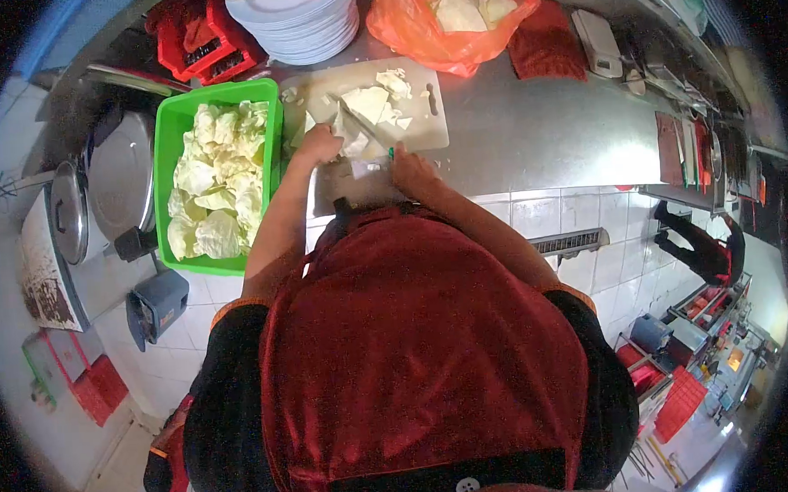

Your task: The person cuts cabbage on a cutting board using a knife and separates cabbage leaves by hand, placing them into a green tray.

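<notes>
My right hand is wrapped round the green handle of a knife, its blade pointing up and left across the cabbage on a pale cutting board. With curled fingers, my left hand holds a cabbage piece at the blade's left side. A larger cabbage piece lies just beyond the blade. Cut scraps are scattered over the board. Left of my left forearm stands a green tub filled with pale cabbage leaves.
Stacked plates and red baskets stand behind the board. An orange plastic bag with more cabbage lies beside a red cloth on the steel counter. Another person is at the far right; part of one shows at lower left.
</notes>
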The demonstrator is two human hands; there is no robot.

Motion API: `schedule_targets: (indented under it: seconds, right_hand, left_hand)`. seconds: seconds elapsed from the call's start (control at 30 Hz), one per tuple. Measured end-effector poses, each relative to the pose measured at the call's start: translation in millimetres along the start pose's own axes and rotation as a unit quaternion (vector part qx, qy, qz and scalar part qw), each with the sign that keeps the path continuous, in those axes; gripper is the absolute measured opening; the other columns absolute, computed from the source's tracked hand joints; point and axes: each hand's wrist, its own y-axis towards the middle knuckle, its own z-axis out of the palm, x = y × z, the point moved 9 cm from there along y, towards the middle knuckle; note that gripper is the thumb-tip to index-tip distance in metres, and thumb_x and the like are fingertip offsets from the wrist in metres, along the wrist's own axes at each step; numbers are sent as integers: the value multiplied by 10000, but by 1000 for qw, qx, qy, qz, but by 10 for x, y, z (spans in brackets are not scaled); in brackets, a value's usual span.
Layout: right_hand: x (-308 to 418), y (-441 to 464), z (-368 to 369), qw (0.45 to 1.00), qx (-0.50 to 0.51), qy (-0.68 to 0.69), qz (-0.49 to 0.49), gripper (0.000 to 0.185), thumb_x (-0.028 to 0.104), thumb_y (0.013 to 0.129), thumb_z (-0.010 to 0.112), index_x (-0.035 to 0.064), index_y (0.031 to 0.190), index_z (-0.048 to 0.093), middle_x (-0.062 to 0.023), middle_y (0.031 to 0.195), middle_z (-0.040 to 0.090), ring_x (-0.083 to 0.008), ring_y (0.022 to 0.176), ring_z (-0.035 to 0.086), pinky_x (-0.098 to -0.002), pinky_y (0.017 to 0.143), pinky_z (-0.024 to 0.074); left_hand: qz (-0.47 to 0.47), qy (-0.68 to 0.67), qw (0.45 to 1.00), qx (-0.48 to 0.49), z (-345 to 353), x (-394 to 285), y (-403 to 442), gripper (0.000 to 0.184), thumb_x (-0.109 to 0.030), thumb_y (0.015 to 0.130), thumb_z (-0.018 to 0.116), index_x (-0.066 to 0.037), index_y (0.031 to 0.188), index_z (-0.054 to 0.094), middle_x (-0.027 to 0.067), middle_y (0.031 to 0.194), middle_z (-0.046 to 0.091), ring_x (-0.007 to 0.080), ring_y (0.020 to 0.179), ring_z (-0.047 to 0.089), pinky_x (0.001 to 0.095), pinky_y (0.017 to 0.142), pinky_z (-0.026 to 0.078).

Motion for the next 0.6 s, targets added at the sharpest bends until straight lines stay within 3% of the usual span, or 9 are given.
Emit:
schedule_targets:
  seconds: [0.07,0.13,0.17,0.23,0.27,0.33,0.47,0.57,0.6]
  right_hand:
    - [-92,87,7,998,11,52,33,392,199,934,427,-47,1239,404,-322,1022,614,-464,976,614,-540,847,485]
    - [-197,144,47,992,25,109,65,359,261,944,423,2,1194,428,-357,1067,591,-505,1032,577,-569,902,446]
    - [-257,168,59,987,44,140,66,375,289,946,438,8,1194,436,-351,1072,590,-504,1030,573,-565,902,441]
    - [-396,126,106,980,61,175,69,391,317,948,454,14,1195,443,-344,1078,588,-503,1028,569,-561,901,436]
    - [-434,108,115,981,69,174,45,398,324,948,468,9,1191,446,-340,1073,587,-499,1026,565,-562,892,429]
    - [-492,51,79,982,78,170,14,406,331,949,483,3,1186,449,-335,1068,586,-496,1024,561,-563,883,421]
    - [-507,-262,-94,987,-42,156,-17,362,298,954,493,6,1164,450,-324,1018,596,-508,974,563,-579,826,424]
    - [-452,-440,-234,980,-110,164,-23,348,292,958,483,7,1152,435,-328,969,603,-525,911,571,-592,773,437]
    - [-416,-492,-282,977,-123,169,-27,347,294,958,476,7,1148,425,-332,935,607,-534,868,577,-599,741,445]
  left_hand:
    - [-14,-4,998,56,22,-2,-20,433,-294,783,600,79,998,646,222,868,682,345,769,682,410,714,541]
    - [-87,-176,976,94,145,230,-51,287,-293,766,646,-7,769,648,71,630,592,188,502,550,356,461,418]
    - [-83,-172,977,91,103,269,-68,287,-293,766,646,-7,769,648,71,630,592,188,502,550,356,461,418]
    - [-46,-374,926,20,-117,211,-183,266,-278,768,652,-12,764,645,16,609,551,118,475,478,309,416,334]
    - [-43,-371,927,20,-171,161,-192,266,-278,768,652,-12,764,645,16,609,551,118,475,478,309,416,334]
    - [-86,-329,935,-102,-404,237,-241,275,-280,786,654,-7,765,638,25,604,568,133,473,496,314,434,370]
    - [-47,-314,937,-142,-210,222,-153,350,-341,822,653,-1,742,633,56,596,584,144,477,526,325,453,407]
    - [-83,-211,974,23,166,208,-3,674,-600,831,583,57,976,630,195,789,675,319,724,672,407,694,518]
    - [-81,-211,974,23,215,224,30,674,-600,831,583,57,976,630,195,789,675,319,724,672,407,694,518]
